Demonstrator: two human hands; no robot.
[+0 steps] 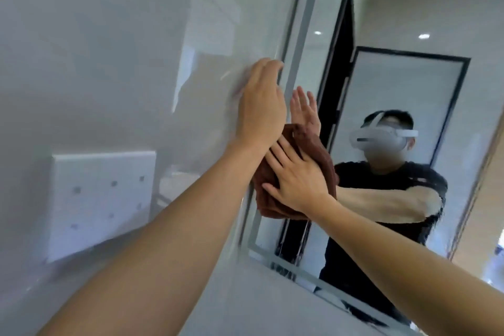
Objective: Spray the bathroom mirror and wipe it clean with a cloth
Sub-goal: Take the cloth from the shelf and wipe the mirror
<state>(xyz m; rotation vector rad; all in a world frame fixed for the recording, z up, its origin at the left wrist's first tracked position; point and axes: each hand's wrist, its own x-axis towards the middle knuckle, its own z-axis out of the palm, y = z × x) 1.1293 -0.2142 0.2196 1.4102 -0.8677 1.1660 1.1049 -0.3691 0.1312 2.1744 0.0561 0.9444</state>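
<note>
So, counting what's here: two hands, one cloth, one mirror, and one white wall panel off to the left.

The cloth [275, 199] is a brown bunched-up towel, flat against the mirror [395, 117] right at its left edge, near the lower corner. Its long axis runs roughly up and down along the mirror's frame, tilted a bit since the whole view is tilted. No spray bottle anywhere in view.

The right hand [297, 180] is laid flat on the cloth with fingers straight and spread, pointing up and left, pressing it to the glass rather than gripping it. The left hand [261, 106] is just above it, palm against the glossy wall tile [109, 63] right beside the mirror frame, fingers mostly straight with the tips slightly bent over, holding nothing. The left wrist crosses over the right hand's fingertips and hides the top part of the cloth.

In the glass you can see the person's reflection in a black tee with a white headset, plus a dark-framed door behind. The white wall panel [101, 204] has small grey dots on it; can't tell if it's sockets or switches, it's too blurry.
</note>
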